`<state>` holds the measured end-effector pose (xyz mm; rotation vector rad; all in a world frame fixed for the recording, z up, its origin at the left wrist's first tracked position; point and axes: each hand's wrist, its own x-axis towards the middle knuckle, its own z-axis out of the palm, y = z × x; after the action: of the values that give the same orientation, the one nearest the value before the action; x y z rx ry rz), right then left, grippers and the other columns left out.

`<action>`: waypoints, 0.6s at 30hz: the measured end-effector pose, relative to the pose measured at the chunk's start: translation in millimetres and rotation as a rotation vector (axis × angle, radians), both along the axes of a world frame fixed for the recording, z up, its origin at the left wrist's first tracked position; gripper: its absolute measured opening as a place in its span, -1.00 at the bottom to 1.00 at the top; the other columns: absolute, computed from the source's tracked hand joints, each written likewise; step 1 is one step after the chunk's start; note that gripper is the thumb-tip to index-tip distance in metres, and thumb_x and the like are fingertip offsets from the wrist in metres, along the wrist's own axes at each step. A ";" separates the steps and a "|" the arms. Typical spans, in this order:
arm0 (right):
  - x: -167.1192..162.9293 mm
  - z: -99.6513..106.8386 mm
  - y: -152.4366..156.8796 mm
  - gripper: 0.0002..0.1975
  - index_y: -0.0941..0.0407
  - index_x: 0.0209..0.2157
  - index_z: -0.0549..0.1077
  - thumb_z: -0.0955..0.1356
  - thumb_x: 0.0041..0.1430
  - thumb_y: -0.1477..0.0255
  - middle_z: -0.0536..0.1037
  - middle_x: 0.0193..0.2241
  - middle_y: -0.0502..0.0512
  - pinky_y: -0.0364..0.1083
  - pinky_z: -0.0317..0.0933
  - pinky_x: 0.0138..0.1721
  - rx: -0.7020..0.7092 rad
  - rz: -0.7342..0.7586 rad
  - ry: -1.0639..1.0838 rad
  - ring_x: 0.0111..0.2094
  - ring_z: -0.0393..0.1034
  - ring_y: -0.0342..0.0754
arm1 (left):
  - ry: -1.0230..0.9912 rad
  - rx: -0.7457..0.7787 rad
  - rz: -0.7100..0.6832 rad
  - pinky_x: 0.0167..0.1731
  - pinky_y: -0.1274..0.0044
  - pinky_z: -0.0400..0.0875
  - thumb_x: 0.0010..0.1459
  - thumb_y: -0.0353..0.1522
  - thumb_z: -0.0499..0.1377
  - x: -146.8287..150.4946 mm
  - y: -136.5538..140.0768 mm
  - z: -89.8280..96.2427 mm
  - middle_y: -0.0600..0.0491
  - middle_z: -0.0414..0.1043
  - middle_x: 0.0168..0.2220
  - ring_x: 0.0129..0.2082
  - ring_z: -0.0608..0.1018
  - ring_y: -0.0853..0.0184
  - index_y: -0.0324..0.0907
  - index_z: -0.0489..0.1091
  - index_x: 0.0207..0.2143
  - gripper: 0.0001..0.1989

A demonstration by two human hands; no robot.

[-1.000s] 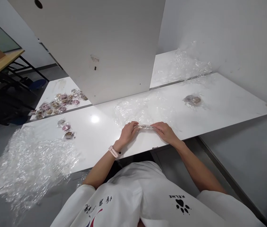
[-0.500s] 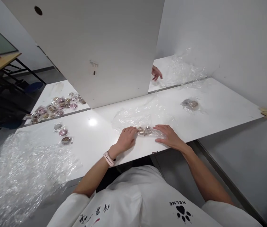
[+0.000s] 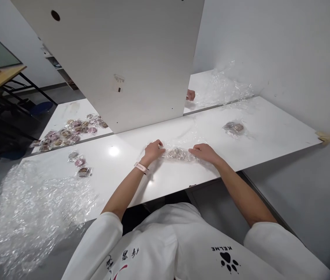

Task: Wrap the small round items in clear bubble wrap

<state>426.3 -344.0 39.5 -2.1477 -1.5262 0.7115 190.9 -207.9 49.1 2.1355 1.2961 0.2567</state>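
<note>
A bundle of small wrapped items rolled in clear plastic bubble wrap lies on the white table between my hands. My left hand is closed on its left end, thumb and fingers pinching the film. At the right end my right hand has its fingers curled in and pressed on the plastic. Glare and layers of film blur the items inside. Loose film spreads from the bundle toward the far side.
Another wrapped bundle lies to the right. On the left are several small packets and a large heap of bubble wrap. A white partition stands behind; beyond it are a pile of packets and another person's hand.
Both my hands have moved away from me, rolling the bundle farther into the film. My fingers have curled in. The other person's hand has closed and drawn back slightly.
</note>
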 end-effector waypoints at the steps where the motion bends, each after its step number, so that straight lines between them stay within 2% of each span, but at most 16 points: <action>1: -3.4 0.9 3.0 -0.68 0.11 -0.44 0.44 0.29 0.25 0.18 0.51 -0.36 0.16 0.01 0.16 -0.25 0.041 -0.038 -0.110 -0.30 0.35 0.06 | 0.034 0.154 0.005 -0.17 0.33 0.40 0.10 -0.46 0.20 1.6 -4.2 -1.7 -0.08 0.52 -0.23 -0.17 0.53 0.13 -0.16 0.39 -0.17 -0.79; 3: -12.4 2.0 1.4 -0.77 0.12 -0.26 0.50 0.28 0.27 0.30 0.53 -0.17 0.25 0.10 0.16 -0.11 0.232 -0.109 -0.323 -0.12 0.34 0.19 | 0.005 0.413 -0.059 -0.05 0.24 0.37 0.15 -0.54 0.10 0.6 -20.6 -6.5 -0.17 0.49 -0.06 -0.01 0.48 0.06 -0.18 0.39 -0.09 -0.73; 5: -22.5 0.8 -8.3 -0.73 0.12 -0.12 0.51 0.24 0.33 0.32 0.52 -0.08 0.29 0.14 0.11 -0.01 0.418 -0.074 -0.427 -0.01 0.29 0.23 | -0.064 0.525 -0.213 0.01 0.23 0.35 0.16 -0.60 0.00 -4.4 -41.7 -14.1 -0.18 0.46 0.01 0.06 0.45 0.07 -0.19 0.37 -0.02 -0.62; 6: -27.3 -1.3 -14.3 -0.70 0.11 -0.07 0.50 0.23 0.34 0.29 0.52 -0.07 0.28 0.14 0.11 0.01 0.459 -0.004 -0.422 0.01 0.29 0.22 | -0.079 0.534 -0.287 0.05 0.21 0.33 0.16 -0.61 -0.02 -7.4 -51.0 -18.9 -0.17 0.45 0.05 0.09 0.44 0.07 -0.19 0.35 0.03 -0.58; 8: -36.0 -9.5 -24.3 -0.64 0.08 0.04 0.46 0.27 0.33 0.22 0.51 -0.02 0.23 0.11 0.14 0.01 0.460 0.171 -0.363 0.02 0.30 0.18 | -0.068 0.523 -0.363 0.12 0.17 0.28 0.16 -0.61 -0.03 -12.3 -62.3 -29.5 -0.19 0.40 0.13 0.16 0.40 0.05 -0.20 0.30 0.11 -0.52; 10: -42.1 -21.3 -28.0 -0.59 0.07 0.13 0.41 0.29 0.31 0.23 0.48 0.06 0.20 0.10 0.14 0.04 0.425 0.262 -0.323 0.06 0.30 0.17 | -0.044 0.493 -0.341 0.13 0.15 0.26 0.21 -0.57 -0.03 -14.5 -61.4 -38.1 -0.20 0.39 0.14 0.17 0.40 0.05 -0.21 0.30 0.12 -0.56; 12: -44.2 -32.3 -25.0 -0.61 0.07 0.13 0.41 0.25 0.34 0.30 0.48 0.08 0.20 0.10 0.13 0.05 0.411 0.219 -0.306 0.08 0.30 0.16 | -0.022 0.438 -0.303 0.06 0.20 0.31 0.26 -0.52 -0.02 -13.9 -50.5 -40.8 -0.16 0.47 0.04 0.08 0.47 0.08 -0.19 0.36 0.04 -0.65; 14: -41.2 -37.7 -17.2 -0.65 0.08 0.06 0.46 0.20 0.35 0.36 0.52 0.02 0.19 0.11 0.12 0.05 0.412 0.148 -0.270 0.04 0.34 0.15 | 0.027 0.371 -0.277 -0.07 0.28 0.36 0.31 -0.45 -0.01 -11.3 -35.2 -36.0 -0.13 0.54 -0.12 -0.06 0.53 0.10 -0.17 0.42 -0.09 -0.76; 18: -23.3 -30.6 6.4 -0.68 0.05 -0.08 0.51 0.25 0.31 0.20 0.61 -0.22 0.11 0.02 0.21 -0.11 0.306 0.078 -0.039 -0.21 0.45 0.06 | 0.100 0.196 -0.200 -0.32 0.42 0.32 0.38 -0.22 -0.02 -0.4 -5.9 -14.8 -0.03 0.50 -0.39 -0.34 0.53 0.17 -0.13 0.42 -0.27 -0.72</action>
<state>403.1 -337.6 8.9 -1.8936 -1.6280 0.4294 190.5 -213.8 34.2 2.4534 1.1406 0.2022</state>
